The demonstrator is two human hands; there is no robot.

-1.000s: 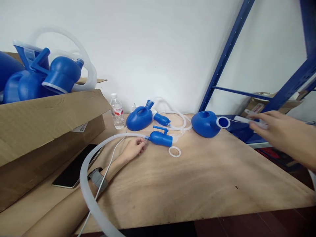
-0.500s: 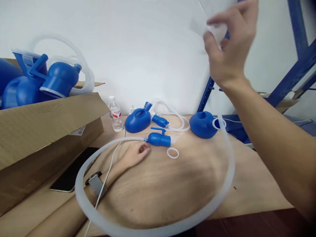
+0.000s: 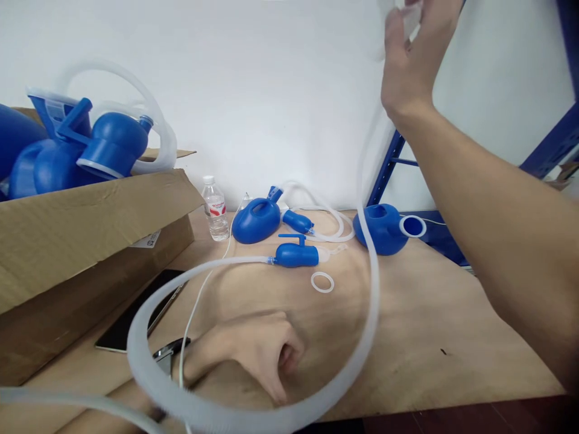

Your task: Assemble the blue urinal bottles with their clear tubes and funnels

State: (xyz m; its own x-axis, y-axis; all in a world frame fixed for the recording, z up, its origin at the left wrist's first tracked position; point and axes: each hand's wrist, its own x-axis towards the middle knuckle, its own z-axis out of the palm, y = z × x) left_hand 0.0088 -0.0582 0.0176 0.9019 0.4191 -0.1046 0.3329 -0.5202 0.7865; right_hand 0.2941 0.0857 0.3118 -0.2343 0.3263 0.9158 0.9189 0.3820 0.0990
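Observation:
My right hand (image 3: pixel 409 69) is raised at the top edge, its thumb and fingers closed on translucent plastic at the upper part of a hose; the upper end is blurred and partly out of view. The translucent hose (image 3: pixel 373 271) hangs from there, loops across the front of the table and joins a blue urinal head (image 3: pixel 296 255) with a handle, lying on its side. Inside that loop, my left hand (image 3: pixel 266 352) is low over the table, fingers loosely curled, thumb apart, nothing visible in it. A white ring (image 3: pixel 322 282) lies beyond it, near the blue head's mouth.
A cardboard box (image 3: pixel 104 223) of blue urinal parts and hose stands at left. Behind are a water bottle (image 3: pixel 215 211), two blue urinal bottles (image 3: pixel 256 222) (image 3: pixel 384 232) and another blue head (image 3: pixel 298 222) with coiled hose. A dark phone or tablet (image 3: pixel 131 316) lies by the box.
My left hand has come nearer and to the right, away from the blue urinal head. My right hand has risen further, and the hose's hanging side has swung left.

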